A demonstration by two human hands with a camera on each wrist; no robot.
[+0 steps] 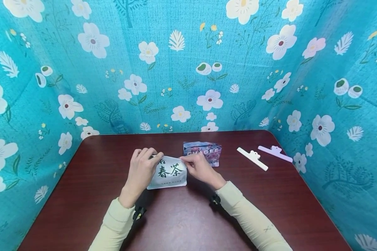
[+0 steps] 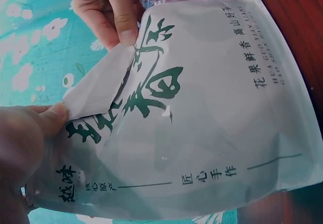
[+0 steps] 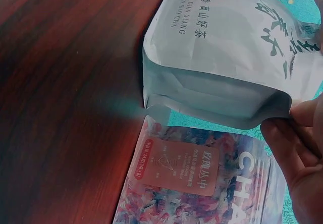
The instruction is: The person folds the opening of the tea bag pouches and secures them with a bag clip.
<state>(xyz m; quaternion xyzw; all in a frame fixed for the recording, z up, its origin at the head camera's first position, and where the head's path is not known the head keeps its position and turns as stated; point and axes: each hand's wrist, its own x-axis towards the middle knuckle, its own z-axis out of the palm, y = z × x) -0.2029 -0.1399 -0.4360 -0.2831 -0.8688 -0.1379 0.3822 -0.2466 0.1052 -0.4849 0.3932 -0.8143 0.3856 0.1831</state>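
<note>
A white tea pouch [image 1: 169, 173] with green Chinese lettering lies on the dark wooden table [image 1: 97, 188], its top edge folded over. My left hand [image 1: 142, 170] pinches the pouch's top left corner. My right hand [image 1: 198, 168] pinches the top right corner. The left wrist view shows the pouch [image 2: 212, 123] close up, with the folded flap [image 2: 98, 90] held between my thumb [image 2: 48, 120] and the other hand's fingers [image 2: 113, 17]. The right wrist view shows the pouch's [image 3: 227, 57] underside gusset and my right fingers [image 3: 300, 148] at its corner.
A pink and purple patterned pouch [image 1: 204, 152] lies just behind the white one, also seen as the patterned pouch [image 3: 197, 183] in the right wrist view. A white sealing clip [image 1: 252, 158] and a lilac clip [image 1: 274, 153] lie at the right. Floral teal cloth [image 1: 188, 69] walls surround the table.
</note>
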